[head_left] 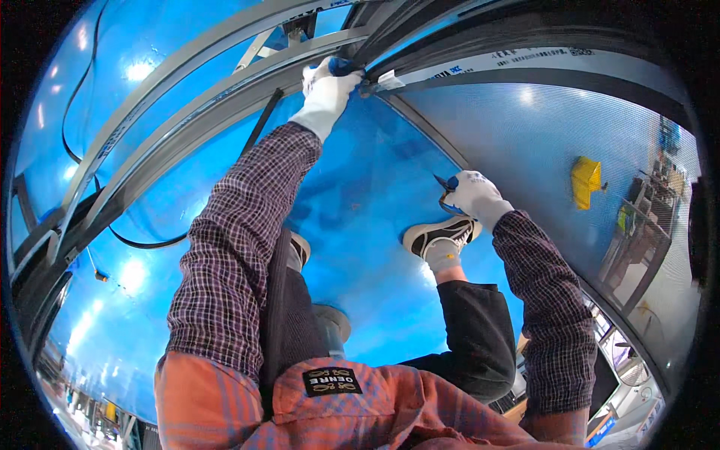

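Note:
My left hand (328, 88), in a white glove with blue-coated fingers, is closed at the corner of a metal frame, where a bundle of black strips (442, 41) meets grey profiles. What its fingers hold there is hidden. My right hand (478, 196), gloved alike, is closed around a small dark pointed tool (444, 192) with a curved handle; its exact kind is unclear. The tool's tip points left, just beside the grey edge bar (427, 131) of a mesh-screened panel (525, 142). A long dark strip (275, 315) runs down beside my left forearm.
Shiny blue surface (360, 262) spreads below, with my shoes (442, 232) on it. Long grey profiles (150, 97) curve along the left, near a thin black cord (142, 244). A yellow object (585, 182) shows at the mesh panel. A grey round-topped object (332, 321) stands between my legs.

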Demonstrator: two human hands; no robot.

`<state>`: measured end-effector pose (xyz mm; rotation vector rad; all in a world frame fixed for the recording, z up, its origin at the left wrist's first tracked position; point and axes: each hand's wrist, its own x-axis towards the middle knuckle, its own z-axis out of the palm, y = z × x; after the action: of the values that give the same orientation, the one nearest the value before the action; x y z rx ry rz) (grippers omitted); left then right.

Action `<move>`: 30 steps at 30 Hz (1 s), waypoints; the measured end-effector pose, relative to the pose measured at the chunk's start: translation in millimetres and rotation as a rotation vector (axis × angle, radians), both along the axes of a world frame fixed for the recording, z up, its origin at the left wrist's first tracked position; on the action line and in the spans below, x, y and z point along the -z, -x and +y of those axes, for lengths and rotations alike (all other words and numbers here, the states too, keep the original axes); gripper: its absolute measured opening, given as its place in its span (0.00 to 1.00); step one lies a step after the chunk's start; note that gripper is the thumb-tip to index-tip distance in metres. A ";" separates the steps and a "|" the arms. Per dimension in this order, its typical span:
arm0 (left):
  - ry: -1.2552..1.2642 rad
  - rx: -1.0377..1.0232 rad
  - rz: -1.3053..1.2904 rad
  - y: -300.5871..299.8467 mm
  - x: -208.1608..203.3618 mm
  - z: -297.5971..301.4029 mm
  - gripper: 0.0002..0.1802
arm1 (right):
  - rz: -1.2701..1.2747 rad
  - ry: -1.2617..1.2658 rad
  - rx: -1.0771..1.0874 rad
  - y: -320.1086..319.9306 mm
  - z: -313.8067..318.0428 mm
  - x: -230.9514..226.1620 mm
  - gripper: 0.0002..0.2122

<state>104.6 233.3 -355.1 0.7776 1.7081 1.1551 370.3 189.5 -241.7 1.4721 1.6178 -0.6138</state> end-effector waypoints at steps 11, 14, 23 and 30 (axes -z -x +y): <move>0.057 -0.268 0.356 -13.5 2.2 5.2 0.16 | -0.034 0.070 -0.058 14.9 6.4 6.6 0.17; 0.088 -0.353 -0.199 -15.9 -8.8 11.5 0.12 | -0.040 0.105 -0.047 16.4 5.9 14.5 0.17; 0.059 -0.464 -0.479 -0.6 -0.8 33.0 0.13 | 0.017 -0.020 -0.072 31.3 10.3 19.3 0.16; 0.105 -0.472 -0.385 13.5 10.2 38.2 0.12 | -0.019 0.002 -0.148 45.7 31.2 6.4 0.16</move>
<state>91.1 271.5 -365.3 0.0674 1.6426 1.4078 324.6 220.7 -248.1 1.3388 1.6927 -0.5163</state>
